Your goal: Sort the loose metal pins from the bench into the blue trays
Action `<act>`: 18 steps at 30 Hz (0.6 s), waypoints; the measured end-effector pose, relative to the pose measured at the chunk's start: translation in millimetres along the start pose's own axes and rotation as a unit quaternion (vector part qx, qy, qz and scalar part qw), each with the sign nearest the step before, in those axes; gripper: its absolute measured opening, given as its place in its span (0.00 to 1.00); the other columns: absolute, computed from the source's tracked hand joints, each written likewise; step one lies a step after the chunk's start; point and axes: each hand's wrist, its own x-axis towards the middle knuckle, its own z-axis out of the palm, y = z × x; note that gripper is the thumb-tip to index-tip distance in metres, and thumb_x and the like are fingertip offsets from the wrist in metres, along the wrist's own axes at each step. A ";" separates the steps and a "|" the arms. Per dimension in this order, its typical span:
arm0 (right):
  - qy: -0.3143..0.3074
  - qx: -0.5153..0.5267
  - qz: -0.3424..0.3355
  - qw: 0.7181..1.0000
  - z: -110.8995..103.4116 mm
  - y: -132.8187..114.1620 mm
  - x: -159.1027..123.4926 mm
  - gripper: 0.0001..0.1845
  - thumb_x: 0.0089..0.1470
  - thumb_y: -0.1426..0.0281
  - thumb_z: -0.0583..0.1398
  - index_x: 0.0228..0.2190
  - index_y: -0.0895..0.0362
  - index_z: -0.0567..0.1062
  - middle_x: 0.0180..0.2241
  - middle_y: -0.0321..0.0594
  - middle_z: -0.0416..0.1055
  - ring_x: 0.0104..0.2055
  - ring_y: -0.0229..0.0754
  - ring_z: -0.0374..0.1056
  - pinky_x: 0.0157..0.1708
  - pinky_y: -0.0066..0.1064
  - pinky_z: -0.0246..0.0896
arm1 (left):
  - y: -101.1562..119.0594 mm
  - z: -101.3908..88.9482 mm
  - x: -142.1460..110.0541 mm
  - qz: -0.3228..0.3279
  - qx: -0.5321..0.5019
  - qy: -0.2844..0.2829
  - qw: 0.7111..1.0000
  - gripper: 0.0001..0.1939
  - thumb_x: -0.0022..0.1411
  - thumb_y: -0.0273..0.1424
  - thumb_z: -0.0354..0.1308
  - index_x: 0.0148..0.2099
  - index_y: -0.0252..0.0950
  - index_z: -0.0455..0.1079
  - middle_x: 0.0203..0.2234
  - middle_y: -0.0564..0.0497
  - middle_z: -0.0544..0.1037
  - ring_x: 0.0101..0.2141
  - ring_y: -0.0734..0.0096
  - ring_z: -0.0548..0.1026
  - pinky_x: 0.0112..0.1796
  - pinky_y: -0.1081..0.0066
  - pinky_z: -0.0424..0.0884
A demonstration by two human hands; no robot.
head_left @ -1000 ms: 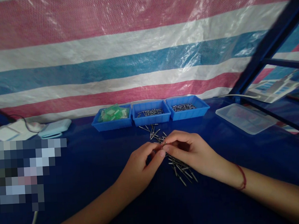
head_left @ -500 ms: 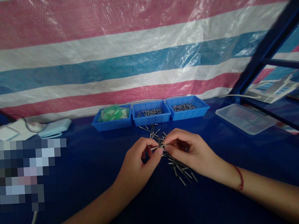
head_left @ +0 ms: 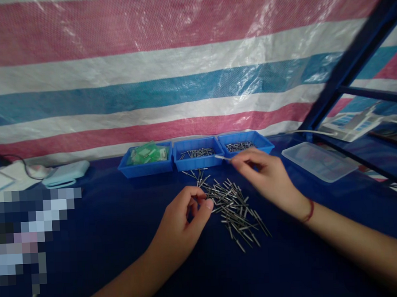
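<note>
A thin silver metal pin (head_left: 221,157) is pinched level between fingertips of the right hand (head_left: 264,176) just over the front rim of the middle blue tray (head_left: 196,159), while a loose heap of like pins (head_left: 233,206) is spread on the dark blue table, touched at its edge by the left hand (head_left: 185,220).

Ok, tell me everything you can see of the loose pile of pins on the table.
The pile of pins is a heap of thin, shiny, metal-looking rods, lying flat and crisscrossed on the dark blue table cover. It spreads from just before the middle blue tray toward the viewer. The left hand rests at its left edge, fingertips at the nearest pins. The right hand is above its far side, pinching one pin.
</note>
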 end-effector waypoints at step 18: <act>-0.047 -0.156 -0.100 0.982 2.1 0.7 -2.7 0.09 0.53 0.72 0.56 0.31 0.58 0.77 0.33 0.43 0.74 0.38 0.45 0.67 0.43 0.40 0.58 | -14.8 4.7 8.5 0.098 0.197 -0.067 0.973 0.10 0.66 0.30 0.46 0.38 0.35 0.68 0.33 0.49 0.73 0.35 0.66 0.71 0.39 0.65 0.66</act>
